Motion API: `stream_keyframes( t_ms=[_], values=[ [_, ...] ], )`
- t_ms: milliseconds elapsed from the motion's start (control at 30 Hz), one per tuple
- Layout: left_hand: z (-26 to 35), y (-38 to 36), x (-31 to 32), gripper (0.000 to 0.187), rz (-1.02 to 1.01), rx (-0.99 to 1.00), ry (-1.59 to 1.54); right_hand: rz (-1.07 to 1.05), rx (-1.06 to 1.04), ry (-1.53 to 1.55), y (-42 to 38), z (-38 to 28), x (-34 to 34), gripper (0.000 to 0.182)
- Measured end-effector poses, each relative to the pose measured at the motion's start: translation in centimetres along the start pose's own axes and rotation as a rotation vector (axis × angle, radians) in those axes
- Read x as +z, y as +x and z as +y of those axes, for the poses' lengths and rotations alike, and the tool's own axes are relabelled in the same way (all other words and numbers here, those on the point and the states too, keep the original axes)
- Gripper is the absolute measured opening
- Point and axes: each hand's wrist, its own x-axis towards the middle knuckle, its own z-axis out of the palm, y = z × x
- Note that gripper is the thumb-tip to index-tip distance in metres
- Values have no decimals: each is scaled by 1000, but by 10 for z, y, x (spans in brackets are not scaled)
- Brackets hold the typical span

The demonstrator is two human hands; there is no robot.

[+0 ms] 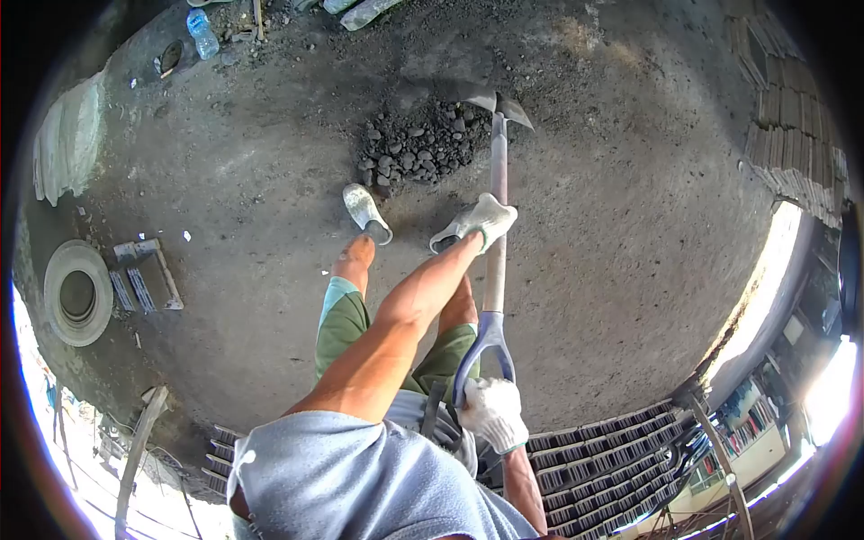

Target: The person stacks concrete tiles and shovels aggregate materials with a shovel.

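I hold a shovel (497, 274) with both gloved hands. My left hand (490, 219), in a white knit glove, wraps round the middle of its shaft. Lower in the view, my right hand (493, 414), gloved the same way, is closed on the purple-grey D-shaped handle. The shovel's blade (510, 110) lies at the far end, beside the right edge of a pile of dark stony lumps (418, 148). Part of the blade's left side is blurred. Both my feet, in pale shoes, stand on the near side of the pile.
A tyre (78, 292) and stacked slabs (148, 277) lie on the left. Near the top left is a plastic bottle (202, 34). Stacked tiles (792, 135) stand at the right, with rows of dark tiles (603, 468) behind me. Dusty grey floor (621, 270) surrounds the pile.
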Motion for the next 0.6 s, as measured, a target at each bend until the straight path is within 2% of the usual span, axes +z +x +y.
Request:
stream_keyframes(
  t_ms=[33, 100, 133, 200, 233, 367, 400, 500, 533, 600],
  values=[
    [-19, 4, -3, 36, 12, -4, 49, 69, -55, 13, -5, -2, 8, 15],
    [-68, -13, -1, 34, 0, 58, -77, -198, -42, -28, -26, -4, 6, 19],
    [-73, -32, -7, 38, -44, 21, -57, -264, -23, -48, -40, -6, 6, 20],
    [-72, -74, -20, 42, -87, -78, -96, -320, -2, -84, -64, -10, 6, 20],
    [-96, -74, -6, 42, -39, -58, -37, -334, 12, -96, -74, -13, 4, 20],
    [-121, -99, 0, 42, -87, -115, -25, -386, 56, -151, -103, -26, 3, 20],
    [-98, -125, -18, 45, -82, -158, -58, -397, 62, -158, -110, -30, 3, 20],
    [-82, -160, -38, 45, -164, -259, -82, -439, 96, -186, -146, -41, -1, 20],
    [-74, -177, -46, 44, -98, -199, -110, -447, 100, -199, -158, -42, -3, 21],
    [-82, -188, -42, 43, -103, -225, -245, -451, 103, -226, -175, -42, -9, 21]
  ],
)
